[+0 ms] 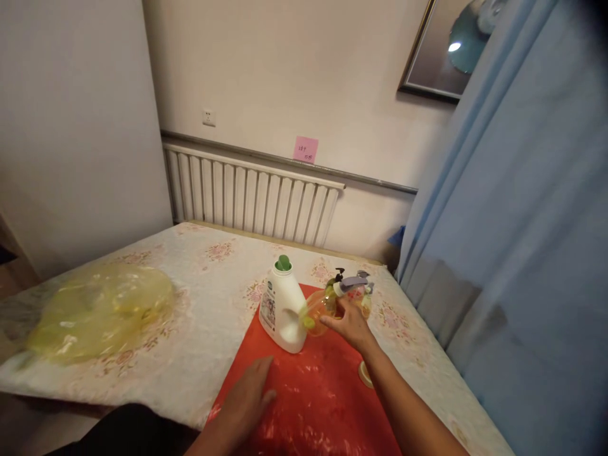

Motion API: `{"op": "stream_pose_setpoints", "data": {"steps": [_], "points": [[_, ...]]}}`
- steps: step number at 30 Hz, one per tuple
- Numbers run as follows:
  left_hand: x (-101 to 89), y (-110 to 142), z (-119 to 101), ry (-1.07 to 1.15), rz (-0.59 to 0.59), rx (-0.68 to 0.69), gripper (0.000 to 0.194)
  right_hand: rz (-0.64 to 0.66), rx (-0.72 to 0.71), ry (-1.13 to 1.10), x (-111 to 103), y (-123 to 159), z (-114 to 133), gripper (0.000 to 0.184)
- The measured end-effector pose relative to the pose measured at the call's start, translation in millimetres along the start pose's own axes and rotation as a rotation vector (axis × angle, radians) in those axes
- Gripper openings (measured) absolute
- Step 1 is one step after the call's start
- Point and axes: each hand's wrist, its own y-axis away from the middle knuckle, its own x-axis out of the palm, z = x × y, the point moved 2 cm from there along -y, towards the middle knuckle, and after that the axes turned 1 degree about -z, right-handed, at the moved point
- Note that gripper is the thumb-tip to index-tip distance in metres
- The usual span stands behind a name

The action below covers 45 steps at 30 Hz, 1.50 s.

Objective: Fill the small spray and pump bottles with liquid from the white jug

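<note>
My right hand (350, 322) is closed around a clear yellowish spray bottle (317, 310), which is tilted and has a grey trigger head. Its blurred outline makes the exact grip hard to see. Just left of it stands a white plastic jug (289, 310), with a green spout (284, 263) in its mouth and a printed label on its side. Nearer to me, my left hand (249, 389) hovers over the red sheet (313, 392) with thumb and fingers apart, holding nothing. Behind my right hand are more small bottles (367, 297), partly hidden, one with a black pump top (339, 274).
A round pale lid (365, 373) lies beside my right forearm. On the left, a crumpled yellow plastic bag (104, 310) rests on the flowered cloth (204, 304). A white radiator (251, 193) runs along the wall behind, and a blue curtain (522, 221) hangs at right.
</note>
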Motion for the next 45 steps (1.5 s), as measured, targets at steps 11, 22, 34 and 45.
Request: {"op": "stream_pose_setpoints", "data": {"steps": [11, 22, 34, 45], "points": [[-12.7, -2, -70, 0.473, -0.059, 0.045, 0.105, 0.252, 0.035, -0.183, 25, 66, 39, 0.037], [-2.5, 19, -58, 0.469, -0.086, 0.013, 0.091, 0.163, 0.194, -0.659, 57, 80, 23, 0.035], [5.2, 34, -33, 0.335, -0.049, -0.012, 0.089, -0.06, 0.108, -0.524, 45, 85, 38, 0.023], [4.2, 34, -32, 0.345, -0.056, 0.016, 0.088, -0.11, 0.112, -0.57, 40, 90, 38, 0.025]]}}
